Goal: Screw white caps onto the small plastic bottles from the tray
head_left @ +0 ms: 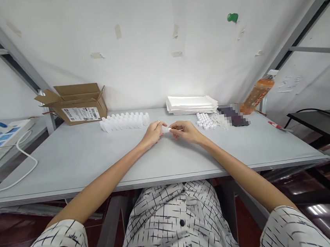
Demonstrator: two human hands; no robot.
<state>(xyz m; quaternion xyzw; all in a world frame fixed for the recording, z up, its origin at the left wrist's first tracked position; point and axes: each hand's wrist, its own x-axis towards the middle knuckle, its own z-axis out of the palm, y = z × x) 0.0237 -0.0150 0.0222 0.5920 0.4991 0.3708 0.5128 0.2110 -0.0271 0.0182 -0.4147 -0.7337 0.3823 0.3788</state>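
The grey surface [77, 164] spreads wide in front of me; my two forearms come in over its near edge, one from each side, and slope inward to meet near the middle, elbows spread low and outward, so that together they make a peak. At the far left of the surface stands a cardboard box [82, 110] with its flaps open; beyond the left edge, on a neighbouring top, lies a white and blue power strip [3, 142]; a stack of flat white pieces [191, 103] rests against the back wall, right of centre; a block of small whitish bottles [125, 121] stands in rows just in front of the box, towards the middle; an orange drink bottle [258, 95] with a white cap is at the far right; beside it is a dark object [236, 115], blurred by pixels.

My left grip [153, 133] is closed, fingers curled and thumb towards the centre, clamped on a small translucent bottle [165, 130]; my right grip [186, 131] faces it, wrist bent inward, thumb and fingertips pinched together on a tiny white piece [170, 129] at that bottle's right end; both are just above the surface, near each other; a cluster of little white caps [205, 121] lies to the right of my right grip; a red and white pen-like item [275, 125] lies near the right edge.
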